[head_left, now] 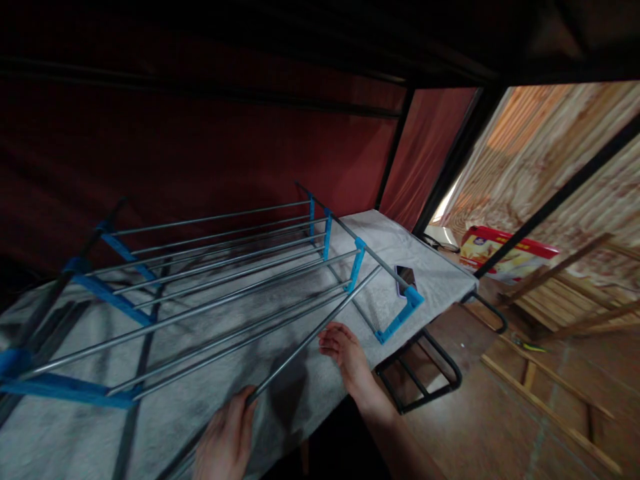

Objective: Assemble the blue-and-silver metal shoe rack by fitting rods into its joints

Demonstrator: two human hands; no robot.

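Left hand (225,430) clamped round a grey metal rod (300,348), which slants from near left to far right. Right hand (345,353) just right of the rod, fingers loosely curled, nothing visible in their grip. Beyond and left: tubular metal rack (200,308) with blue plastic brackets (400,320), lying across a grey blanket (433,250). Smartphone (405,273) by the rack's right end. Farther right, low down, a red-and-yellow cardboard box (505,257)
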